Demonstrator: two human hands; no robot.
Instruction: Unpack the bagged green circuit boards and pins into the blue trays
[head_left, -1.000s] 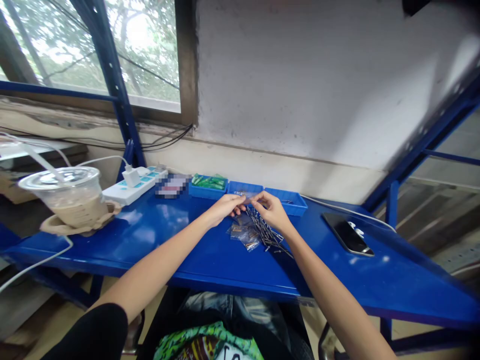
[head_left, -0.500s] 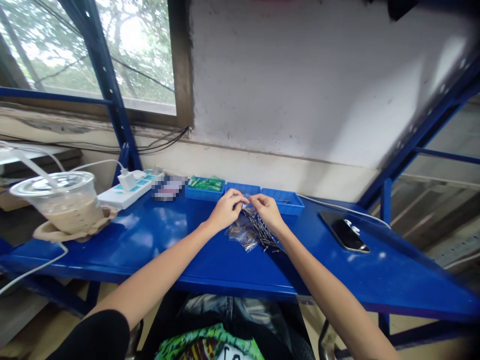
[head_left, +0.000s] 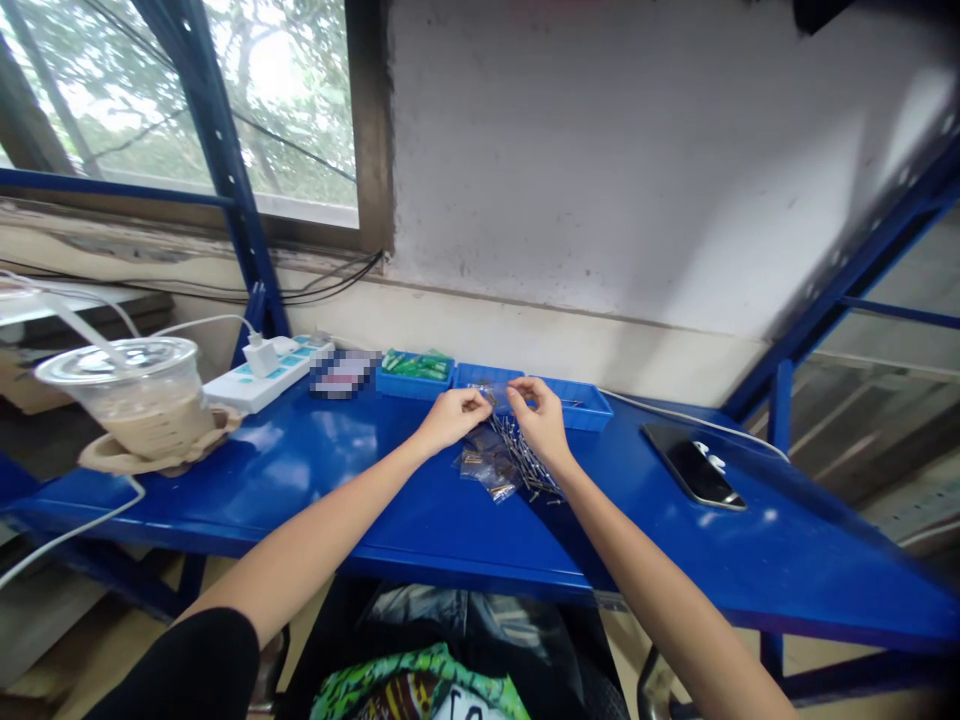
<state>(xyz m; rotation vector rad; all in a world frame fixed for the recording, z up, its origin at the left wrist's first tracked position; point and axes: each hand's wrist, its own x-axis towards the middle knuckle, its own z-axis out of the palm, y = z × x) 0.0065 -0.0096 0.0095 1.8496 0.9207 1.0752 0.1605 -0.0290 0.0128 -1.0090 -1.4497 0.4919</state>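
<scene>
A small clear plastic bag (head_left: pixel 498 398) is stretched between my two hands above the blue table. My left hand (head_left: pixel 452 418) pinches one side of it, fingers curled together. The opposite edge is between the thumb and forefinger of my right hand (head_left: pixel 541 418). Beneath my hands lies a heap of long thin metal pieces that look like screws (head_left: pixel 534 468). Left of the heap, several clear bags (head_left: pixel 480 464) with small brass-coloured parts lie flat on the table, partly overlapping.
Behind my hands stand a blue bin with green packets (head_left: pixel 415 366), a middle blue bin (head_left: pixel 472 374) and a right blue bin (head_left: pixel 592 410). A phone with white earbuds (head_left: pixel 694 468) lies right. A power strip (head_left: pixel 247 385) and an iced drink cup (head_left: pixel 150 405) stand left.
My hands have moved apart, and the clear bag now shows spread between them. The view has shifted slightly.
</scene>
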